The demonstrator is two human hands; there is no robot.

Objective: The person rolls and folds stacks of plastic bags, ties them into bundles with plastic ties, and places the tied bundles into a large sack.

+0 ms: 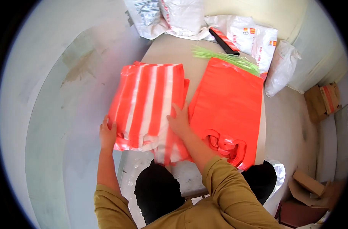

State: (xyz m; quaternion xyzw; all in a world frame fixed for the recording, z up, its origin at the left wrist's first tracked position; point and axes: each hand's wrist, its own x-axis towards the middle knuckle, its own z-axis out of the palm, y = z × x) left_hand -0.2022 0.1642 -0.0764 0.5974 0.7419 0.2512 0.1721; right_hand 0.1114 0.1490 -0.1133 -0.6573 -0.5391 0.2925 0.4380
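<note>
A stack of red-and-white striped plastic bags (149, 103) lies on the left part of the table (160, 49). My left hand (107, 131) is at the stack's lower left edge, fingers apart. My right hand (179, 120) rests on its right side with fingers spread. Below my right hand, a striped bag part (168, 150) hangs out towards my lap. To the right lies a pile of plain red bags (229, 103), with looped handle cut-outs (225, 147) at its near end.
Green strings (227, 59) and a black-edged striped item (224, 41) lie at the table's far end. White sacks (183, 17) stand behind. A pale wall (78, 87) is at the left; cardboard boxes (323, 101) are on the right.
</note>
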